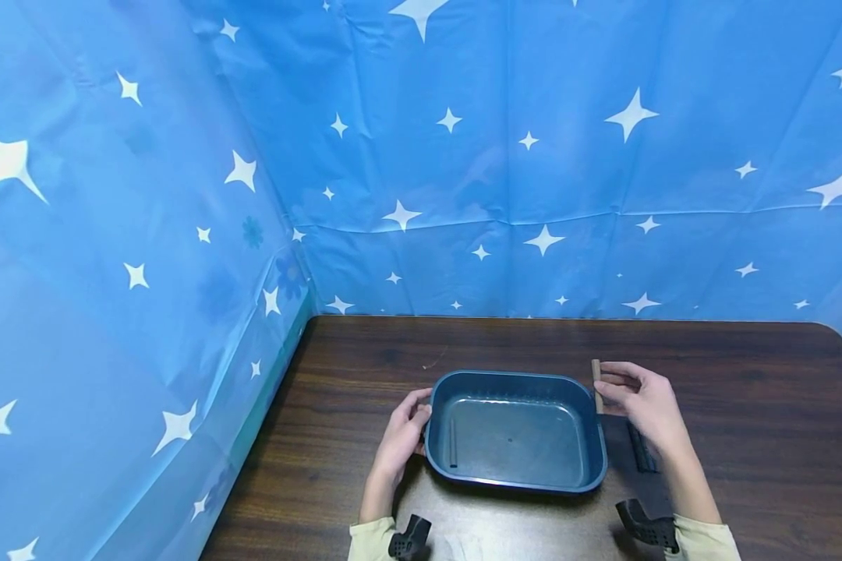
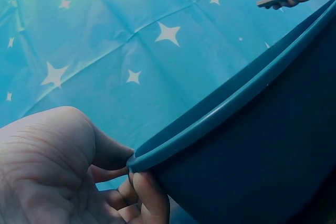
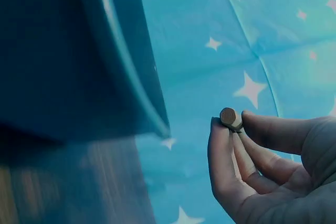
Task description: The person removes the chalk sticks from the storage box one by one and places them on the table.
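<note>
A dark blue rectangular basin (image 1: 512,485) sits in front of me on the wooden table. My left hand (image 1: 398,436) grips its left rim between thumb and fingers, as the left wrist view shows at the basin's rim (image 2: 210,116). Just outside the right rim, my right hand (image 1: 642,401) pinches a short brown stick (image 1: 596,386), which stands roughly upright in the head view. The right wrist view shows the flat end of this stick (image 3: 228,116) between thumb and fingertips. Inside the basin, a thin dark stick (image 1: 453,444) lies near the left wall.
A black elongated object (image 1: 642,448) lies on the table (image 1: 779,436), partly under my right forearm. Black wrist cameras (image 1: 410,536) are at both sleeves. A blue star-patterned cloth (image 1: 463,171) hangs behind the table and along its left side.
</note>
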`<action>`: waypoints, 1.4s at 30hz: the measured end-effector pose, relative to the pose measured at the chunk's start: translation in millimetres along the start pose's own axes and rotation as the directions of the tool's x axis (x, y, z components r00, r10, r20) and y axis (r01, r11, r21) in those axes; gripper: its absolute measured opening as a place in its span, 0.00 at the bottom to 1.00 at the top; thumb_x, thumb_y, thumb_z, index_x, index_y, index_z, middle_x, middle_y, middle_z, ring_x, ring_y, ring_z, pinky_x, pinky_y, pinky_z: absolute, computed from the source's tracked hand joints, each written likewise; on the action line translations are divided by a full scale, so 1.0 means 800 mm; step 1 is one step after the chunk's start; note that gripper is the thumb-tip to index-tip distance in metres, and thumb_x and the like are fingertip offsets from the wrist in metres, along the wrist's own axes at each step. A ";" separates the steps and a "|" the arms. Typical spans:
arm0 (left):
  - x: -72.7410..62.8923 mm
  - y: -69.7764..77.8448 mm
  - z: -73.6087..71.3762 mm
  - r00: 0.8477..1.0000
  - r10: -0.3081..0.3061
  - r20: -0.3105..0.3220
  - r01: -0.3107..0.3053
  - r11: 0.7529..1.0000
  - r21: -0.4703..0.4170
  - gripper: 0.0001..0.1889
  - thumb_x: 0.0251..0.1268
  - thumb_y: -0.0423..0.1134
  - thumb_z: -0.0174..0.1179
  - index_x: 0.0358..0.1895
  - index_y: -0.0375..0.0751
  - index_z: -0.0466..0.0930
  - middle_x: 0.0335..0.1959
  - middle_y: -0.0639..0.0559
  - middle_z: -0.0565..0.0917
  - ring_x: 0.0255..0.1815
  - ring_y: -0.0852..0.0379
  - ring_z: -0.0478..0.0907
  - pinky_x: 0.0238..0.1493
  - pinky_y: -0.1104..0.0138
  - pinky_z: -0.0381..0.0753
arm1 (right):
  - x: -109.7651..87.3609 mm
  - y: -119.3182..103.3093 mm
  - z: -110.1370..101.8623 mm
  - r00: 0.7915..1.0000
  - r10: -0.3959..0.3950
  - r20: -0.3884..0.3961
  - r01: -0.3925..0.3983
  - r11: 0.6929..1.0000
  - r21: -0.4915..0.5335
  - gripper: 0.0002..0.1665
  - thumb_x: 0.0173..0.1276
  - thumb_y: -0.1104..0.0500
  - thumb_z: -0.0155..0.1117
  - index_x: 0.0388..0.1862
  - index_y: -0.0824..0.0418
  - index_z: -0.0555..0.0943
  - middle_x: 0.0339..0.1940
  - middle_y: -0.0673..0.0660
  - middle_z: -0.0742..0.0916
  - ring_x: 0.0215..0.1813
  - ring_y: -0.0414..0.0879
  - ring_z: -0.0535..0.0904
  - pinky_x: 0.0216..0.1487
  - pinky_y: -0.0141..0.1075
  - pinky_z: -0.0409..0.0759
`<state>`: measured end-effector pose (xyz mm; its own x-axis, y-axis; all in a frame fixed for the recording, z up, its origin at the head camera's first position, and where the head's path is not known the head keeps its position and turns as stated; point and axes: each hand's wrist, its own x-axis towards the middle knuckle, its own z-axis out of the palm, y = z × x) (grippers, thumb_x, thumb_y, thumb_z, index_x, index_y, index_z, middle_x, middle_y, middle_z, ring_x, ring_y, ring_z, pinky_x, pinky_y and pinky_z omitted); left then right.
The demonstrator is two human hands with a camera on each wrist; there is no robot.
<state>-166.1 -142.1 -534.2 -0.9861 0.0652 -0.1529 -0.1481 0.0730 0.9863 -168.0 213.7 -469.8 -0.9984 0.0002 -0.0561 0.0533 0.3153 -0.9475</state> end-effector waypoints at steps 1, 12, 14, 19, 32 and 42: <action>0.000 0.001 0.000 1.000 0.002 0.001 -0.002 1.000 -0.003 0.22 0.80 0.35 0.48 0.71 0.30 0.70 0.45 0.37 0.78 0.29 0.55 0.76 0.17 0.70 0.78 | -0.001 0.002 -0.005 1.000 0.000 -0.005 0.000 1.000 -0.009 0.29 0.79 0.63 0.60 0.72 0.78 0.68 0.60 0.77 0.80 0.40 0.28 0.82 0.44 0.38 0.89; 0.001 -0.002 -0.002 1.000 0.007 -0.013 -0.006 1.000 0.010 0.21 0.80 0.35 0.48 0.70 0.31 0.71 0.45 0.37 0.78 0.29 0.55 0.76 0.17 0.70 0.77 | -0.007 0.031 -0.054 1.000 -0.014 -0.025 0.008 0.975 -0.224 0.27 0.78 0.62 0.61 0.67 0.81 0.72 0.53 0.76 0.84 0.35 0.33 0.83 0.38 0.39 0.89; 0.002 -0.003 -0.002 1.000 0.008 -0.012 -0.008 1.000 0.007 0.21 0.80 0.35 0.48 0.70 0.30 0.71 0.44 0.37 0.78 0.29 0.55 0.76 0.17 0.70 0.77 | -0.008 0.037 -0.061 1.000 -0.001 -0.029 -0.006 0.973 -0.232 0.27 0.78 0.62 0.61 0.66 0.81 0.71 0.52 0.75 0.85 0.34 0.33 0.83 0.37 0.39 0.89; 0.002 -0.002 -0.003 1.000 0.007 -0.011 -0.007 1.000 0.003 0.21 0.80 0.35 0.47 0.70 0.30 0.70 0.44 0.37 0.78 0.29 0.55 0.76 0.17 0.70 0.77 | -0.009 0.051 -0.079 0.999 0.048 -0.017 -0.050 0.969 -0.242 0.28 0.78 0.63 0.60 0.66 0.84 0.70 0.50 0.75 0.85 0.34 0.36 0.84 0.36 0.39 0.88; 0.002 -0.001 -0.002 1.000 0.006 -0.013 -0.006 1.000 -0.003 0.21 0.80 0.34 0.47 0.70 0.30 0.70 0.44 0.38 0.77 0.28 0.56 0.75 0.16 0.71 0.77 | -0.007 0.080 -0.103 0.992 0.122 0.015 -0.107 0.915 -0.388 0.25 0.76 0.64 0.61 0.61 0.84 0.73 0.45 0.76 0.85 0.37 0.54 0.86 0.37 0.49 0.86; 0.001 0.002 -0.003 1.000 0.001 -0.016 -0.001 1.000 -0.008 0.21 0.80 0.34 0.48 0.70 0.31 0.71 0.43 0.40 0.78 0.28 0.57 0.75 0.16 0.71 0.77 | -0.006 0.096 -0.116 0.991 0.129 0.030 -0.092 0.832 -0.547 0.21 0.72 0.65 0.64 0.54 0.83 0.77 0.44 0.76 0.86 0.49 0.74 0.80 0.46 0.64 0.78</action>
<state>-166.9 -144.1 -532.6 -0.9873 0.0493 -0.1510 -0.1477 0.0652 0.9869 -161.0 326.0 -512.8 -0.9822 0.0129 -0.1877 0.1269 0.7815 -0.6108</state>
